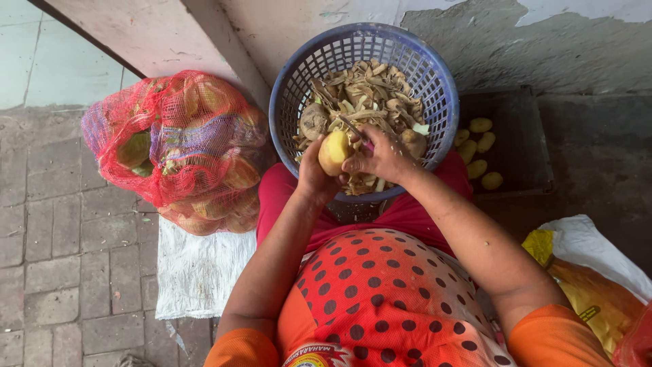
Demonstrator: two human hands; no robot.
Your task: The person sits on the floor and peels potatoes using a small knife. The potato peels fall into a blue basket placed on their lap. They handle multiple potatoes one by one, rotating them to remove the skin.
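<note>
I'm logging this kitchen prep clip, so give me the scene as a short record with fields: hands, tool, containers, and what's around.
left hand: left hand grips a mostly peeled potato over the basket
right hand: right hand holds a peeler against the potato
basket: blue plastic basket on the lap, filled with peelings and a few unpeeled potatoes
crate: dark crate on the right, holding peeled potatoes
sack: red net sack of potatoes on the left, resting on a white cloth
</note>
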